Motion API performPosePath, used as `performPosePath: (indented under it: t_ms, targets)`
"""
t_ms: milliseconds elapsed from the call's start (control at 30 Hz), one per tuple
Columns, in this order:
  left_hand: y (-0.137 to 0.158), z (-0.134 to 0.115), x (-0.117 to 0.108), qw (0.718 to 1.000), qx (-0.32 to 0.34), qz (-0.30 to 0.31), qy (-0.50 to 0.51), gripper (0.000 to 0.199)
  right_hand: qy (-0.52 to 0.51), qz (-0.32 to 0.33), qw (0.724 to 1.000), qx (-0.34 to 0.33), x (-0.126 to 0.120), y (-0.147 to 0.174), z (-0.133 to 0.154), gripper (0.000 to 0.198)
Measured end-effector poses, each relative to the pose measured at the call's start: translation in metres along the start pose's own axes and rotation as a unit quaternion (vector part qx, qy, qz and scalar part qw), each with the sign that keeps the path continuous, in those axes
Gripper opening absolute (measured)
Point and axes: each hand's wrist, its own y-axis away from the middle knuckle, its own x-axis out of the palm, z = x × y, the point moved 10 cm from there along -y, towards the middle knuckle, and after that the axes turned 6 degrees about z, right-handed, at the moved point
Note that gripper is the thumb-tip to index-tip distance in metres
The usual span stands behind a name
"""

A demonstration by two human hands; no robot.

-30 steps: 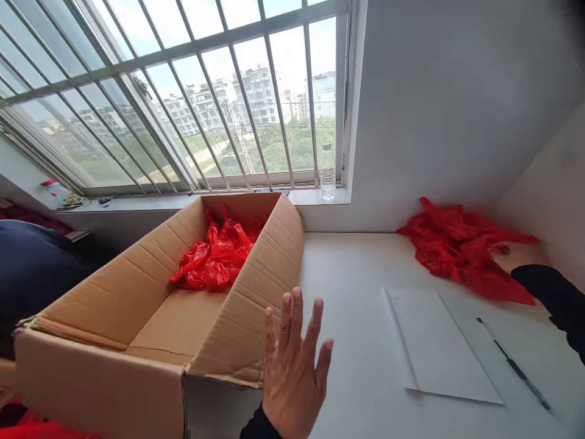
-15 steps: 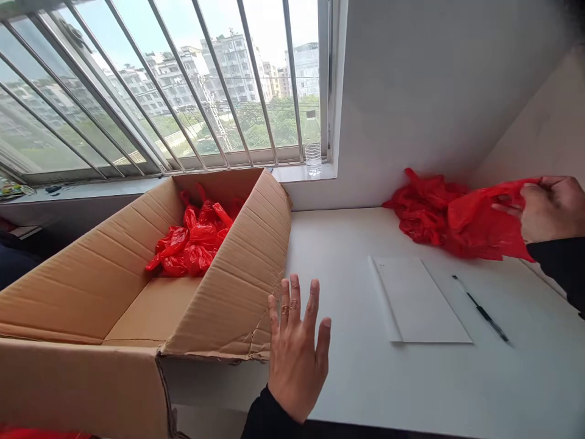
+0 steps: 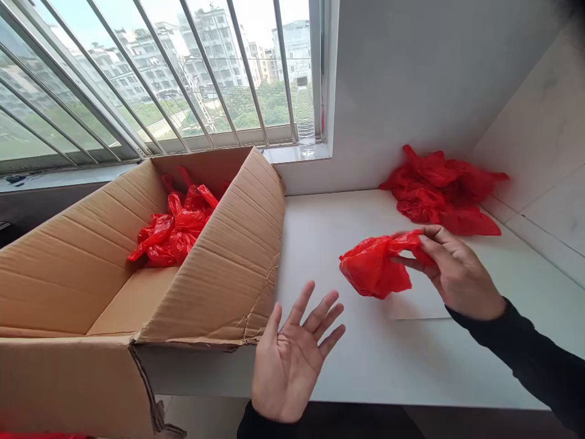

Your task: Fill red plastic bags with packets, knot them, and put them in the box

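right hand (image 3: pixel 464 274) grip: pinched on crumpled thin red plastic bag (image 3: pixel 372 268), right of centre | left hand (image 3: pixel 292 360): spread, holding nothing, bottom centre | risk: bag may slip, pinched one end only

Daylit barred window (image 3: pixel 159 76), grey-white wall (image 3: pixel 411 79), white table (image 3: pixel 315 235)

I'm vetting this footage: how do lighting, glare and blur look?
Head view: bright sky through the window, the wall beside it dim; head view: glints on the red bags in the box; head view: soft shadow on the table below the right hand; head view: blurry dark patch, top-right corner.
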Motion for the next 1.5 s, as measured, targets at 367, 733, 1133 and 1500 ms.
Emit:
performPosePath:
  t_ms: [367, 733, 1133, 1500]
  targets:
    - [-0.006, 0.013, -0.027, 0.903, 0.036, -0.08, -0.422, 0.069, 0.26, 0.243, 0.934, 0.012, 0.096, 0.086, -0.029, 0.021]
    - [-0.011, 0.001, -0.016, 0.841, 0.081, -0.081, -0.528, 0.024, 0.348, 0.255, 0.897, -0.095, 0.094, 0.057, -0.022, 0.038]
    - [-0.001, -0.003, -0.024, 0.882, 0.082, -0.147, -0.44, 0.027, 0.347, 0.238, 0.906, -0.04, 0.085, 0.055, -0.038, 0.01]
    - [0.017, -0.035, -0.011, 0.78, 0.104, -0.193, -0.586, 0.041, 0.342, 0.212, 0.913, -0.068, 0.073, 0.056, -0.025, 0.016]
